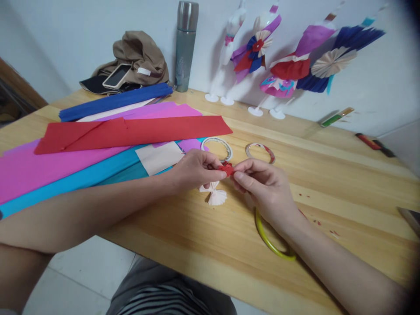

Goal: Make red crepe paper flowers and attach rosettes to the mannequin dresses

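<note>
Between both hands, a little above the table, is a small red paper flower (227,169). My left hand (194,169) pinches its left side, and my right hand (262,181) pinches its right side between thumb and forefinger. Just below them lies a cream pleated paper bow (216,195), partly covered by the left hand's fingers. A yellow-green ring (269,245) rests under my right wrist, partly hidden. Two rolls of tape lie behind the hands: a white one (229,151) and one with red patches (271,155).
Red paper (141,133), pink paper (65,173) and blue paper (114,101) overlap on the left, with a cream piece (159,158) on top. A flask (185,52), a cap (138,57) and a phone (117,76) stand behind. Dressed figures (259,46) line the wall; a red-handled tool (367,141) lies right.
</note>
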`<state>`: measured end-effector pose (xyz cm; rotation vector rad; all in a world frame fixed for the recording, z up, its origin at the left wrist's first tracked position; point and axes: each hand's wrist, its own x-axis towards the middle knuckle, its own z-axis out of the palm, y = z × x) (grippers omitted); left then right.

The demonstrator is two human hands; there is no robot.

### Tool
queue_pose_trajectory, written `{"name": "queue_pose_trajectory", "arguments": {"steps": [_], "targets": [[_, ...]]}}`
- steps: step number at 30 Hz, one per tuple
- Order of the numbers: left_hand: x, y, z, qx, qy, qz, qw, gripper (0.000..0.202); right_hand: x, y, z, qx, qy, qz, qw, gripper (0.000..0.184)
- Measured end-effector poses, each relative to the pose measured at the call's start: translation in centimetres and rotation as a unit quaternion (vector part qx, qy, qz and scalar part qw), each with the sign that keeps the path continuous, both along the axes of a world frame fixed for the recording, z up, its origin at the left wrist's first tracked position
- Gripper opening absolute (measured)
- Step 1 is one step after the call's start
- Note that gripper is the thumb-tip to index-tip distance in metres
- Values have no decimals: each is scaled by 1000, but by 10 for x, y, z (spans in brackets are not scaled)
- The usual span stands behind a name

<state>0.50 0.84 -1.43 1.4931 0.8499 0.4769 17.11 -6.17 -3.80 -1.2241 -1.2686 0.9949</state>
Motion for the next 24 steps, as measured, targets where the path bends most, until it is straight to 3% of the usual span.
{"name": "queue_pose_trajectory", "arguments": {"steps": [11, 17, 24], "targets": [[-1, -2, -6, 22, -18, -3, 1000, 10, 0, 0, -8, -5, -46, -11, 999, 17], [-2, 1, -7, 16, -26, -16, 999, 10, -1, 0, 0, -33, -5, 7, 999, 19], [-3, 3, -6, -12, -29, -25, 999, 12, -5, 1, 2, -15, -22, 20, 999, 25]]}}
